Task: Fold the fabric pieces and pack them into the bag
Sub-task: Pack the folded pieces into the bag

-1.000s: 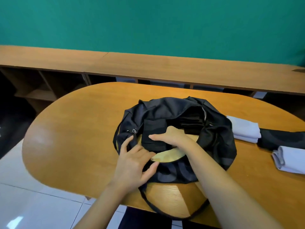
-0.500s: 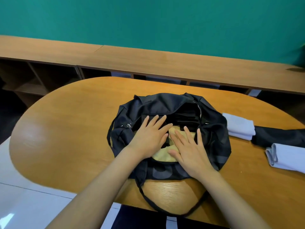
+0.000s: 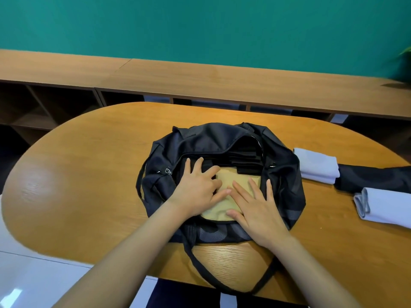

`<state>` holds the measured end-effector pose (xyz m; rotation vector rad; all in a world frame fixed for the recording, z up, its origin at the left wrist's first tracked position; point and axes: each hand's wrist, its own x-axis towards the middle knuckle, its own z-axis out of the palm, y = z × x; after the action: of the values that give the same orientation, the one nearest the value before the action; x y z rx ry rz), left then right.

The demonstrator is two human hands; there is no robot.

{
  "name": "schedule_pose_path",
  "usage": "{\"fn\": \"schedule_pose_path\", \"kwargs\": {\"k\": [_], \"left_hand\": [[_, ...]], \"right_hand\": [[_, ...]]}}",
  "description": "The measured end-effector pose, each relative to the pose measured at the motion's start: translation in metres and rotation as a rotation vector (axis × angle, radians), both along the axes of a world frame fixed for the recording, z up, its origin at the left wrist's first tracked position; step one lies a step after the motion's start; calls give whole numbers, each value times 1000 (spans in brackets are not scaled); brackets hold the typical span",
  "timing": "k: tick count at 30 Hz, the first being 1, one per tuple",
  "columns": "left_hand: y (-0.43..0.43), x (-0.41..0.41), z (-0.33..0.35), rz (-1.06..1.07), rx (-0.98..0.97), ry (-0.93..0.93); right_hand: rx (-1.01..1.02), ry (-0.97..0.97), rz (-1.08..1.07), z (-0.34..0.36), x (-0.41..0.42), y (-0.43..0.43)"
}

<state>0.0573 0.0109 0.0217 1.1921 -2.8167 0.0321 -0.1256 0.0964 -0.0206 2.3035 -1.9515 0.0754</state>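
Packing step: left hand [image 3: 196, 185] and right hand [image 3: 259, 207], fingers spread flat and gripping nothing, press tan fabric [image 3: 239, 182] into black bag [image 3: 211, 138]. Next move likely calls for a folded white piece [image 3: 317, 164] off the bench [image 3: 89, 185].

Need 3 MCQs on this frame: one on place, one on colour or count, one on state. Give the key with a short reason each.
1. Where does the tan folded cloth lie?
A. on the shelf by the wall
B. inside the open black bag
C. on the floor

2. How many pale lavender folded cloths lie on the table outside the bag?
A. none
B. two
C. five

3. How are the hands placed?
A. both flat, palms down on the bag's contents
B. both lifting the bag by its strap
C. both off the table

Key: 1 B, the bag's rim rings the tan cloth. 2 B, the nearer lavender cloth and the farther lavender cloth lie to the bag's right. 3 A, the left hand and the right hand press down with fingers spread, gripping nothing.
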Motion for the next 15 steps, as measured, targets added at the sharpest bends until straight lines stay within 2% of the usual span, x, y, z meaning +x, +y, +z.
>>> {"fn": "schedule_pose_path", "kwargs": {"k": [6,10,15], "left_hand": [[0,21,-5,-19,-140,21],[3,12,2,-113,-220,-79],[-7,5,14,-101,-182,-290]], "right_hand": [[15,-7,-19,-3,0,0],[13,-19,-19,-5,0,0],[4,-16,-16,-6,0,1]]}}
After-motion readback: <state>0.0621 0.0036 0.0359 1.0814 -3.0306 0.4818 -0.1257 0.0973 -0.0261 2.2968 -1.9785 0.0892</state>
